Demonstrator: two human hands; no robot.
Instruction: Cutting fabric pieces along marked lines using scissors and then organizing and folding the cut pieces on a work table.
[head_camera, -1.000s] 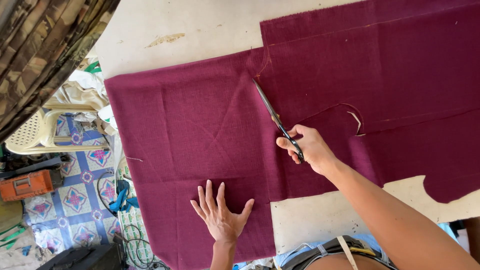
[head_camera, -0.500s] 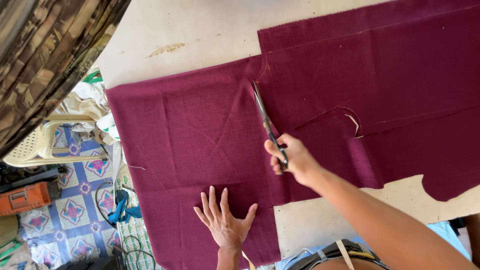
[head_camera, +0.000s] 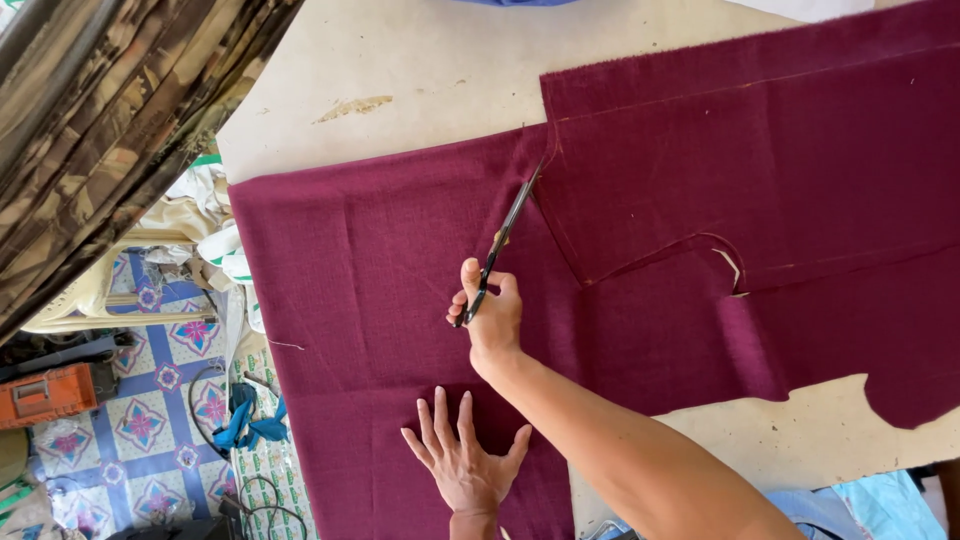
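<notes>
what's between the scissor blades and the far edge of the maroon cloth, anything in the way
Nothing visible. The scissors in the right hand lie on the maroon cloth, tips already near its far edge. Only bare table lies beyond. The left hand presses the cloth nearer the person.

Bare table (head_camera: 420, 90) beyond cloth (head_camera: 400, 260) — open.

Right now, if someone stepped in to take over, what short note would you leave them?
Right hand: grips black scissors, blades pointing away along the maroon fabric, tips near its far edge.
Left hand: flat, fingers spread, pressing the fabric near the table's near edge.
Fabric lies spread on the pale table.
Done: a cut seems to run up to the scissors.
Left: a short stretch to the far edge, judging by the blade tips.
</notes>
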